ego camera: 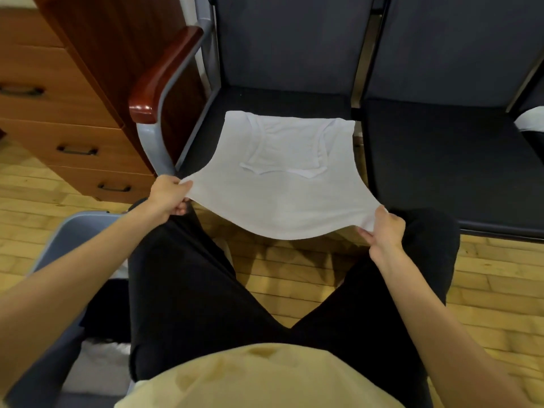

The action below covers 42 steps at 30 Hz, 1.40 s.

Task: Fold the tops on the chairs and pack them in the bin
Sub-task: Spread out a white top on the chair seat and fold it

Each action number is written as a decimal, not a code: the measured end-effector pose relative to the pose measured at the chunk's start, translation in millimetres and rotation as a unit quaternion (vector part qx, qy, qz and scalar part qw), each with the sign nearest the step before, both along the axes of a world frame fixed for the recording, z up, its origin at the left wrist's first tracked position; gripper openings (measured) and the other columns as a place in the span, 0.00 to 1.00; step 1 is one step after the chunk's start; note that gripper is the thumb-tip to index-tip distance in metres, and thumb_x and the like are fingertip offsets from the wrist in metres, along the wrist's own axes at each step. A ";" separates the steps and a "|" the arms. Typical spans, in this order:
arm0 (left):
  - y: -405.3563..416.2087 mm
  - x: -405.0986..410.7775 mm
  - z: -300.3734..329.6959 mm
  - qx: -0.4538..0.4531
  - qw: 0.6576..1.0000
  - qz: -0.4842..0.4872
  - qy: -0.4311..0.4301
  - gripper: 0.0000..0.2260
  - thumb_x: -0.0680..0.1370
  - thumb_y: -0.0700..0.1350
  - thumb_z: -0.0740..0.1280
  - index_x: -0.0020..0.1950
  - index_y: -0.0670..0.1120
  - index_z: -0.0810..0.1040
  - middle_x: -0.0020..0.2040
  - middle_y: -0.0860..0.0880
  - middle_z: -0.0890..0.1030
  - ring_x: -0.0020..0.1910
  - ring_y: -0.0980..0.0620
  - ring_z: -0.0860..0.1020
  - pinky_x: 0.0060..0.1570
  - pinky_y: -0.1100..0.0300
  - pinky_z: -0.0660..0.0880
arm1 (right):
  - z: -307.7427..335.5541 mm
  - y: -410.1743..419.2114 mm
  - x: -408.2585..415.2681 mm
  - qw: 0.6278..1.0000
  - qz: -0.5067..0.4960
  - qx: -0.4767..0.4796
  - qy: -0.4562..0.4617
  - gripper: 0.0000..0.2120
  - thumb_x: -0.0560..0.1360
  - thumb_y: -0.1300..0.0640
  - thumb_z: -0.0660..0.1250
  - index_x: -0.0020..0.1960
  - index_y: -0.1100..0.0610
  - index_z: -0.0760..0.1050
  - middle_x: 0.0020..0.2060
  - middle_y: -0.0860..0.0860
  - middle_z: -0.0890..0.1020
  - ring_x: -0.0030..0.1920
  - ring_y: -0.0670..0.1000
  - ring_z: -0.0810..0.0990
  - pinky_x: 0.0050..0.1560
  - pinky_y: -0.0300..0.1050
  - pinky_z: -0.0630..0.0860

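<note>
On one chair [265, 98], two hands [169, 195] [382, 231] stretch one top [282, 178].

A plain white top [282, 184] is seen spread over the dark navy seat of a chair [291, 63], whose backrest is upholstered in a lighter slate blue. The chair's frame is finished in grey, and its armrest [159, 78], at ten o'clock from the top, is glossy reddish-brown wood. A second chair [450, 148], at three o'clock, is covered in the same dark blue. A drawer cabinet [59, 98] at nine o'clock is orange-brown with black handles. The floor [485, 290] is patterned in yellowish wood blocks. A bin [73, 231] at seven o'clock is coloured grey-blue.
</note>
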<state>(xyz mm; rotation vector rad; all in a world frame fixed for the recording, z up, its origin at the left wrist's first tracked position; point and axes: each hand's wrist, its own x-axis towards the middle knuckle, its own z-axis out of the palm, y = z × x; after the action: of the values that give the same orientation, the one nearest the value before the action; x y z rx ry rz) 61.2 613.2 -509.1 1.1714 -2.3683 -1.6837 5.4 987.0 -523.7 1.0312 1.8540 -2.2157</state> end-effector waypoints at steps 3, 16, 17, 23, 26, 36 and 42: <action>-3.8 3.4 9.8 0.070 0.997 0.020 0.041 0.08 0.81 0.42 0.64 0.42 0.42 0.72 0.31 0.46 0.67 0.18 0.58 0.63 0.20 0.68 0.66 | 5.4 -0.9 0.4 0.998 -0.045 -0.021 0.028 0.04 0.80 0.58 0.62 0.54 0.58 0.72 0.43 0.52 0.78 0.36 0.47 0.79 0.33 0.38 0.78; -20.6 -101.3 35.8 0.482 0.820 0.132 0.280 0.04 0.77 0.40 0.68 0.50 0.42 0.81 0.43 0.48 0.84 0.44 0.55 0.83 0.54 0.58 0.79 | 42.0 -35.4 -135.9 0.960 -0.042 -0.246 0.125 0.09 0.77 0.66 0.65 0.56 0.67 0.78 0.50 0.59 0.84 0.48 0.52 0.85 0.47 0.42 0.81; -24.6 -114.2 34.0 0.499 0.803 0.149 0.289 0.04 0.77 0.39 0.68 0.50 0.41 0.81 0.44 0.47 0.84 0.44 0.54 0.83 0.53 0.58 0.79 | 39.9 -37.7 -150.8 0.961 -0.040 -0.243 0.126 0.09 0.77 0.67 0.65 0.56 0.67 0.78 0.50 0.60 0.84 0.48 0.52 0.85 0.47 0.42 0.81; -52.0 -192.5 8.8 0.529 0.772 0.199 0.290 0.04 0.77 0.36 0.67 0.49 0.39 0.81 0.44 0.46 0.85 0.43 0.54 0.84 0.46 0.57 0.81 | 13.3 -45.0 -233.8 0.972 -0.036 -0.209 0.103 0.10 0.78 0.67 0.63 0.58 0.67 0.74 0.47 0.60 0.84 0.42 0.51 0.86 0.45 0.43 0.82; -56.3 -230.3 -11.4 0.518 0.782 0.220 0.270 0.04 0.77 0.36 0.67 0.50 0.39 0.80 0.43 0.46 0.85 0.40 0.54 0.84 0.45 0.57 0.81 | -12.0 -40.0 -272.0 0.974 0.000 -0.218 0.060 0.17 0.77 0.69 0.63 0.65 0.63 0.71 0.50 0.58 0.83 0.43 0.51 0.86 0.40 0.42 0.82; -55.7 -288.2 -67.2 0.449 0.844 0.220 0.195 0.14 0.79 0.35 0.65 0.65 0.42 0.73 0.56 0.44 0.82 0.50 0.51 0.83 0.48 0.56 0.81 | -47.8 -35.6 -319.3 0.989 0.109 -0.096 0.027 0.27 0.76 0.68 0.66 0.73 0.58 0.65 0.59 0.59 0.80 0.51 0.52 0.84 0.48 0.45 0.82; -26.6 -279.2 -67.6 0.167 0.965 0.093 0.181 0.26 0.78 0.34 0.65 0.74 0.47 0.64 0.58 0.45 0.79 0.52 0.51 0.81 0.57 0.57 0.78 | -45.7 -39.4 -330.9 0.902 0.289 0.303 0.103 0.30 0.73 0.66 0.71 0.72 0.55 0.66 0.57 0.54 0.78 0.56 0.50 0.78 0.52 0.43 0.78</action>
<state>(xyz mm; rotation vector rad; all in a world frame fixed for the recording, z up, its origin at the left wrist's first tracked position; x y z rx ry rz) -218.0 586.6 -576.8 0.9731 -1.7554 -2.0699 -325.5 947.6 -569.4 0.1966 2.5885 -1.4751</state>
